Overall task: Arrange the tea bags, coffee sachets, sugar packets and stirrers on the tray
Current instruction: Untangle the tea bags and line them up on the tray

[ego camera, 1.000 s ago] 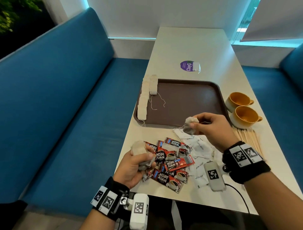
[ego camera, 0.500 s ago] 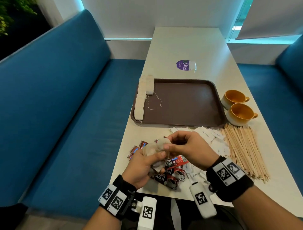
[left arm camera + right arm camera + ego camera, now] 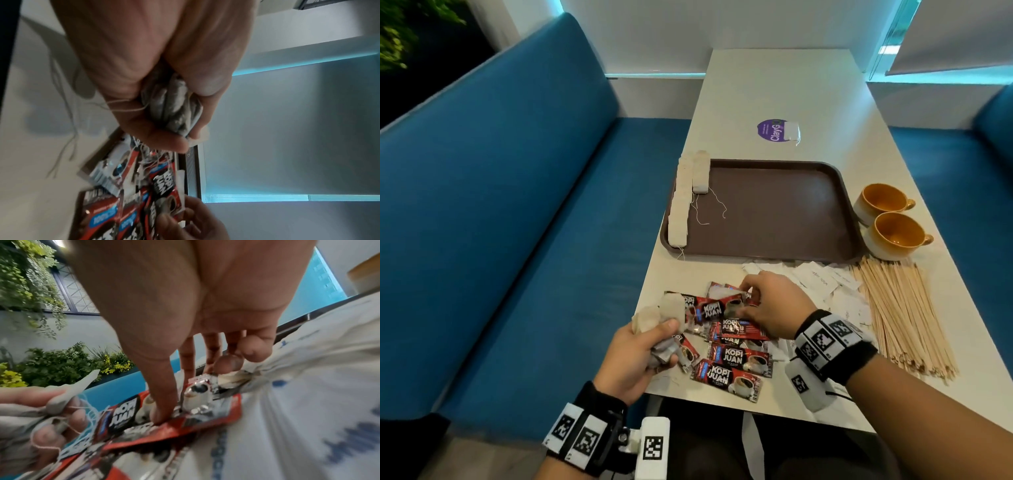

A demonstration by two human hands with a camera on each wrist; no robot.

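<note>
Right hand [image 3: 767,305] has dropped from mid-air onto red coffee sachets [image 3: 739,359], fingertips pinching among them. Left hand [image 3: 640,356] grip bunches crumpled white tea bags [image 3: 657,313]. Gathering step; next, carry to brown plastic tray [image 3: 774,209].

tray [image 3: 774,212] centre bare; tea bags [image 3: 681,202] line left rim

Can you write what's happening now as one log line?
left hand: holds tea bags | right hand: picking among sachets | tray: tea bags only
</note>
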